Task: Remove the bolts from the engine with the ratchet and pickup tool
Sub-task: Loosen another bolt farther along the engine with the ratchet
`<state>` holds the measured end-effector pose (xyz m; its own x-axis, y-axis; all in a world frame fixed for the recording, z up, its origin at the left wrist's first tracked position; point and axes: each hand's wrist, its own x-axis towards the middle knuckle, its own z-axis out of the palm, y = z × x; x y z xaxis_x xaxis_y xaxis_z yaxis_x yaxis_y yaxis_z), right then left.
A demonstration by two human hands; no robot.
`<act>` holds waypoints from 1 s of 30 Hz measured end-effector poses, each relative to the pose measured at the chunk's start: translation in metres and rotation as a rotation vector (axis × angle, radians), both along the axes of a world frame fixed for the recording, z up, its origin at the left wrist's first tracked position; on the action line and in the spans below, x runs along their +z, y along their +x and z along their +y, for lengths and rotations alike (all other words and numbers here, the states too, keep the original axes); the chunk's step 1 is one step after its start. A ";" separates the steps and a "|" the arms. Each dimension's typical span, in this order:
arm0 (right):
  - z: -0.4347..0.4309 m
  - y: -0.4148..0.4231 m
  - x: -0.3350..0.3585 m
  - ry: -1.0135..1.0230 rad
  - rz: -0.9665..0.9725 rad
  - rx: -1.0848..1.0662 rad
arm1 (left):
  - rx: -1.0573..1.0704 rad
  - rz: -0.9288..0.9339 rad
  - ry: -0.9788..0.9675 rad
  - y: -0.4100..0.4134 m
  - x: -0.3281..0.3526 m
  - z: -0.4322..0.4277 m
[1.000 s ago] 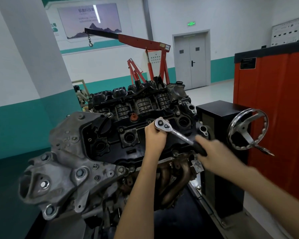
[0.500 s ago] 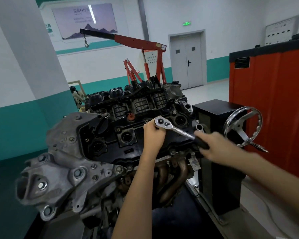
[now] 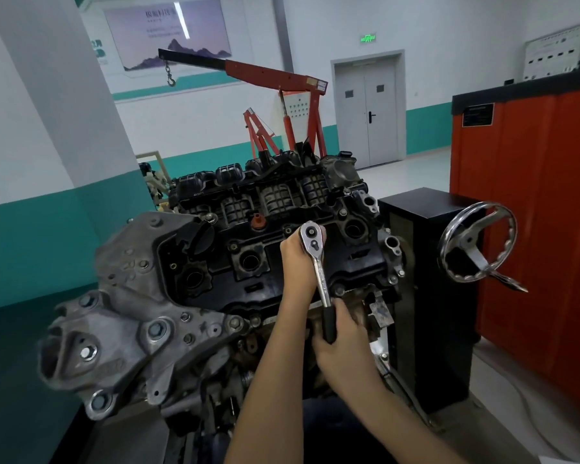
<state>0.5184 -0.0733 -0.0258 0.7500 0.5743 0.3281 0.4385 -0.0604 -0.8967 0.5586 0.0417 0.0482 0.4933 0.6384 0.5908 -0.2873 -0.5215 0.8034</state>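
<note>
An engine (image 3: 215, 269) with a black valve cover stands on a stand in the middle. A chrome ratchet (image 3: 317, 262) with a black grip has its head on the cover's right half, handle pointing down toward me. My left hand (image 3: 297, 262) grips the ratchet just under its head. My right hand (image 3: 340, 343) holds the black grip low at the engine's front edge. The bolt under the ratchet head is hidden. Other bolts (image 3: 339, 291) show along the cover's rim. No pickup tool is in view.
A black stand box (image 3: 429, 296) with a chrome handwheel (image 3: 479, 242) sits right of the engine. A red cabinet (image 3: 533, 229) fills the far right. A red engine crane (image 3: 282, 95) stands behind. A grey pillar (image 3: 47, 95) is at left.
My right hand has swung the ratchet handle from pointing right to pointing down toward me. My left hand stayed at the ratchet head.
</note>
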 end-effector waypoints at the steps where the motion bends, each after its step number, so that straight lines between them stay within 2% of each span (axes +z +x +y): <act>1: -0.007 0.008 0.002 -0.048 -0.016 0.013 | -0.022 0.014 0.011 -0.001 0.000 0.001; 5: -0.055 0.074 0.035 -0.302 -0.326 0.058 | -0.066 0.043 0.041 -0.003 -0.001 0.004; 7: -0.067 0.109 0.064 -0.444 -0.539 0.062 | -0.060 0.046 0.034 -0.003 -0.001 0.004; 10: -0.061 0.132 0.090 -0.640 -0.872 -0.069 | -0.043 0.034 -0.010 -0.004 -0.001 0.007; 12: -0.058 0.122 0.080 -0.617 -0.851 -0.139 | -0.042 0.007 -0.032 -0.006 -0.002 0.006; 17: -0.033 0.033 0.014 -0.146 -0.181 -0.031 | -0.040 -0.057 -0.075 -0.001 -0.004 -0.007; 20: 0.004 -0.001 -0.002 -0.051 -0.007 -0.026 | -0.012 -0.075 -0.109 0.001 -0.004 -0.003; 22: 0.003 0.002 0.000 -0.048 -0.013 -0.003 | -0.029 -0.056 -0.114 -0.001 -0.003 0.000; 24: -0.019 0.025 0.012 -0.122 -0.108 0.040 | -0.080 -0.021 -0.082 -0.004 -0.003 0.002; 27: -0.057 0.080 0.044 -0.329 -0.397 0.073 | -0.104 0.039 -0.019 -0.007 0.000 0.003; 30: -0.066 0.127 0.087 -0.624 -0.806 -0.030 | -0.083 0.067 0.006 -0.009 0.002 0.003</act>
<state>0.6455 -0.1392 0.0607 0.4546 0.8005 0.3905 0.8888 -0.4365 -0.1399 0.5499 0.0448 0.0505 0.5832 0.5902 0.5581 -0.2752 -0.5028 0.8194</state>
